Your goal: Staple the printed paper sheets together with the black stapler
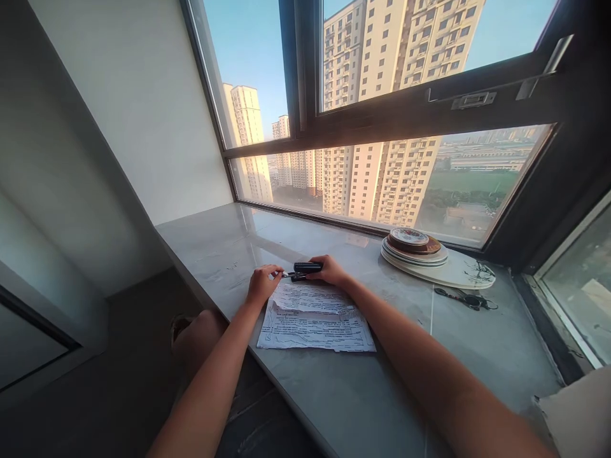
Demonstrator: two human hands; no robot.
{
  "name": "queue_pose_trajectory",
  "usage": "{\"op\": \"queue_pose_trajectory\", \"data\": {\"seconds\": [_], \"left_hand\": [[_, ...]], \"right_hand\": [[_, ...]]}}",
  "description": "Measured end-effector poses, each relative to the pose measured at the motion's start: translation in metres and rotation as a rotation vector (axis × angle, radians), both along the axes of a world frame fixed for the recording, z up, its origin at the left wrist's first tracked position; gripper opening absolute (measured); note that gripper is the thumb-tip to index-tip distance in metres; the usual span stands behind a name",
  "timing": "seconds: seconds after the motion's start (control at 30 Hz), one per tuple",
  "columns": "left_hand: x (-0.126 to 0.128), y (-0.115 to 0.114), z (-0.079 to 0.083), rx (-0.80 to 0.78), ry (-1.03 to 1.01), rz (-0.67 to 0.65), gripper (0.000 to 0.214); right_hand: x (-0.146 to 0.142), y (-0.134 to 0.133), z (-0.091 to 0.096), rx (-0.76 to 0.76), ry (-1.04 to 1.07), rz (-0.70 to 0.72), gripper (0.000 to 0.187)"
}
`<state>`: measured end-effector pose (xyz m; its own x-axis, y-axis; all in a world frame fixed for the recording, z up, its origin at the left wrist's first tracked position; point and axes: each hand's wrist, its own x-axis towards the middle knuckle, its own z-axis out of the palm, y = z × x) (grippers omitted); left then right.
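My right hand [328,270] is wrapped round a black stapler [308,267], which looks split open into an upper and a lower arm pointing left. At its left end my left hand [263,283] pinches a small whitish piece [285,274], too small to name; the fingertips are close to or touching the stapler. Just below both hands lie printed paper sheets [317,327], overlapping, with uneven edges, flat on the grey stone-like ledge [305,381].
Stacked plates [415,249] on a large white oval board or platter [470,273] stand right of my hands by the window. A dark corded item with a round piece [472,301] lies before them. The ledge's front edge drops off at left; a pale torn-edged piece [580,407] sits at lower right.
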<state>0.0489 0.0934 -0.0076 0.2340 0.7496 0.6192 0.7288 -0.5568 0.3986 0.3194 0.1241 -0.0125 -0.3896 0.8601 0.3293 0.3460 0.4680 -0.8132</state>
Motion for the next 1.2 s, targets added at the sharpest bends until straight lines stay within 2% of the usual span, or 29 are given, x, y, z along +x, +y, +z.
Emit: {"op": "queue_pose_trajectory", "data": {"seconds": [0.73,1.03,1.2], "left_hand": [[0.0006,-0.0026,-0.0002,-0.043,0.028,-0.034,0.028],[-0.001,-0.0046,0.0025,-0.06,0.107,-0.103,0.009],[-0.0036,0.0006,-0.0008,-0.078,0.101,-0.127,0.014]], "right_hand": [[-0.0005,0.0017,-0.001,0.023,0.003,0.003,0.045],[0.0001,-0.0009,0.0025,0.004,-0.015,-0.007,0.044],[0.0003,-0.001,0.0031,0.02,-0.007,0.007,0.041]]}}
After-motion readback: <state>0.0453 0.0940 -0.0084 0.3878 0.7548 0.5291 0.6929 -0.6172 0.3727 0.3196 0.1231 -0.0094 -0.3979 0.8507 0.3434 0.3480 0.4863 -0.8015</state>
